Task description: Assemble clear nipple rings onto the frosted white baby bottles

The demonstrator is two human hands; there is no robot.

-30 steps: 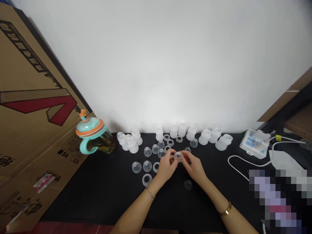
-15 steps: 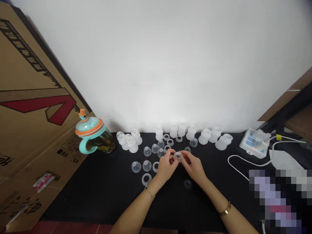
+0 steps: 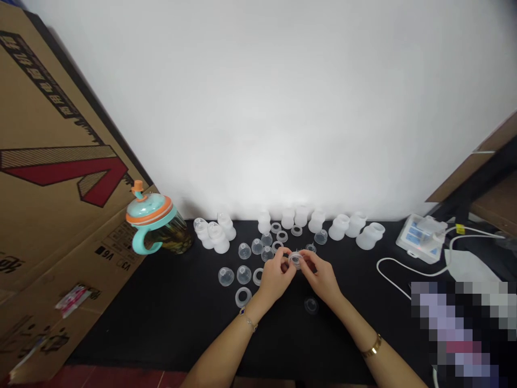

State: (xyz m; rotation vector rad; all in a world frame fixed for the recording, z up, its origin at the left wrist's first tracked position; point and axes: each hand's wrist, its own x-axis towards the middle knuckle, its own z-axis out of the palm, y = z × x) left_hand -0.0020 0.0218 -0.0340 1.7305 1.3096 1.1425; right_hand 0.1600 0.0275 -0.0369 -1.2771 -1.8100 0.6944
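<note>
Between my left hand (image 3: 278,274) and my right hand (image 3: 321,274), both closed in a pinch, is a translucent baby bottle collar ring (image 3: 295,261). Small thin points show at its top; whether a nipple sits inside, I cannot tell. Left of my left hand lie loose collar rings (image 3: 243,297) and clear domed bottle caps (image 3: 244,275). A clear silicone nipple (image 3: 311,305) rests on the black table below my right hand. Another small clear nipple (image 3: 311,248) is just beyond my right fingers, near a clear cap (image 3: 321,237).
White baby bottles (image 3: 317,221) stand in a row along the wall, with several capped bottles (image 3: 220,240) at left. A teal-lidded jug (image 3: 159,223) stands beside a large cardboard box (image 3: 60,215). On the right are a clear plastic case (image 3: 420,237) and a white cable (image 3: 428,274).
Both hands keep the same hold on the collar ring at the same spot. Only a slight shift of the camera view shows.
</note>
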